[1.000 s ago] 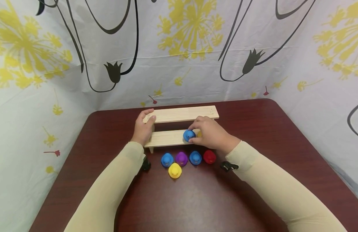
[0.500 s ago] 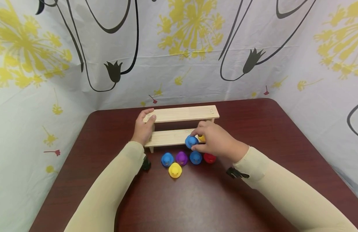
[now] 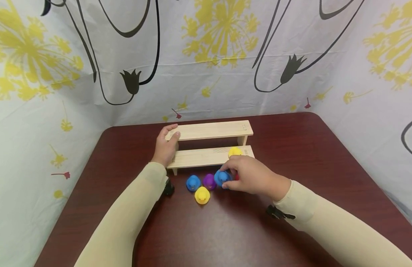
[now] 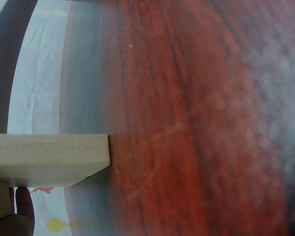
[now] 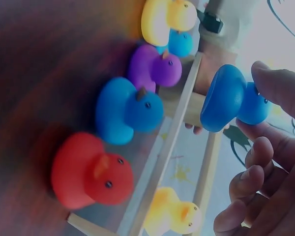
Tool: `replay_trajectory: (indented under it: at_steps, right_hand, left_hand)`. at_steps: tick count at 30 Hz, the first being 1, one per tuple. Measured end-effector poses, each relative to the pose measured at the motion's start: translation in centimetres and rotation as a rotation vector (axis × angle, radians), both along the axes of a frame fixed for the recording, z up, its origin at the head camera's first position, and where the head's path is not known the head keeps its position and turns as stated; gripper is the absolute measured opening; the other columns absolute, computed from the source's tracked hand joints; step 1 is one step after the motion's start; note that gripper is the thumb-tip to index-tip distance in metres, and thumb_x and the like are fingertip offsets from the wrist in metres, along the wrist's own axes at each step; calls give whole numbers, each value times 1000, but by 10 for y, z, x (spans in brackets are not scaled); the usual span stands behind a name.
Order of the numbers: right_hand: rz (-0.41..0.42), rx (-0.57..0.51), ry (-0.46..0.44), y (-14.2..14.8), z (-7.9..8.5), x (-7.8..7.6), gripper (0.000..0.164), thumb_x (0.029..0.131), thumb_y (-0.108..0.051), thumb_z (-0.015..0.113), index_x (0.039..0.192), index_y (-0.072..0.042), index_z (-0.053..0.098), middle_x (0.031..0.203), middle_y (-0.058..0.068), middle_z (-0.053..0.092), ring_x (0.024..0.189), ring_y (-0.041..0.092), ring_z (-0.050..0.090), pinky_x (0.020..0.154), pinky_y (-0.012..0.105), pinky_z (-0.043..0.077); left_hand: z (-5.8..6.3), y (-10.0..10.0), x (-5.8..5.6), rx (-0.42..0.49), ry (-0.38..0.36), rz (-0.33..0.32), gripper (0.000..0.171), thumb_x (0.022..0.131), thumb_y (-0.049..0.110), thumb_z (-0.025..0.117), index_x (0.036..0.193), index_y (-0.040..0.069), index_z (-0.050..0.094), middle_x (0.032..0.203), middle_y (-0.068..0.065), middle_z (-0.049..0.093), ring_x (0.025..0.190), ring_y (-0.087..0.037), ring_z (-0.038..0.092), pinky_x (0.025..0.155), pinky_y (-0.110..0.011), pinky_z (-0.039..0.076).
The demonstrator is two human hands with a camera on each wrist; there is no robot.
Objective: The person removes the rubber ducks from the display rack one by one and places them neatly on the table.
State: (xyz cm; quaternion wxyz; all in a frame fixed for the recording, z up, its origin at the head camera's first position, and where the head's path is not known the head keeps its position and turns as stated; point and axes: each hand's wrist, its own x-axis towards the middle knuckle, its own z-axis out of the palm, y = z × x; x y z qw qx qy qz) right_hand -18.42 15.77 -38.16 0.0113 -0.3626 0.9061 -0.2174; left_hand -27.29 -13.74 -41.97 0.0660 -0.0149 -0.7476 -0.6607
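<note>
My right hand [image 3: 252,175] pinches a blue rubber duck [image 5: 223,98] by its head between thumb and fingertips, in front of the lower shelf. Below it on the table stands a row: a red duck [image 5: 88,169], a second blue duck [image 5: 118,110], a purple duck [image 3: 209,181] and another blue duck [image 3: 193,183]. One yellow duck [image 3: 202,195] stands nearer. My left hand [image 3: 164,148] grips the left end of a two-tier wooden stand, its thumb on the upper board [image 3: 211,129]. A yellow duck [image 3: 235,151] sits near the right end of the lower board [image 3: 196,157].
The stand is on a dark reddish-brown table [image 3: 179,233], near its back edge. Behind and beside the table hangs a white cloth [image 3: 206,89] printed with yellow flowers and dark stems. Black straps [image 3: 280,213] with small devices are on the wrists.
My right hand has lifted the blue duck off the lower board and brought it forward over the front row, uncovering the yellow duck on the board. My left hand stays in place.
</note>
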Motion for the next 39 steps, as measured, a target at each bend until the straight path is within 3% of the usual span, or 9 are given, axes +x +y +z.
replay_trajectory:
  at_steps: [7, 16, 21, 39]
  right_hand:
    - [4, 30, -36, -4, -12, 8, 34, 84, -36, 90, 109, -16, 78, 89, -12, 64, 75, 5, 54, 70, 24, 50]
    - [-7, 31, -55, -7, -26, 15, 34, 84, -36, 90, 109, -16, 77, 81, -4, 61, 69, 4, 49, 63, 22, 45]
    - [7, 22, -52, -8, -32, 18, 31, 84, -35, 90, 106, -18, 77, 81, -8, 62, 72, 4, 51, 66, 23, 46]
    - [-95, 54, -139, -14, -46, 24, 34, 82, -33, 92, 110, -18, 79, 71, -14, 59, 62, 4, 47, 57, 24, 43]
  left_hand:
    - [0, 0, 0, 4, 10, -7, 41, 109, 19, 57, 148, 7, 55, 164, -12, 41, 155, -27, 31, 128, -47, 23]
    - [-3, -1, -1, 13, 23, -12, 39, 109, 18, 57, 147, 8, 55, 165, -15, 39, 154, -28, 31, 128, -48, 23]
    - [-2, 0, -1, 15, 22, -11, 40, 109, 19, 57, 147, 7, 55, 164, -17, 39, 153, -28, 33, 128, -48, 24]
    - [2, 1, 2, 3, 1, -2, 40, 109, 19, 58, 148, 7, 54, 164, -17, 40, 152, -28, 34, 128, -47, 24]
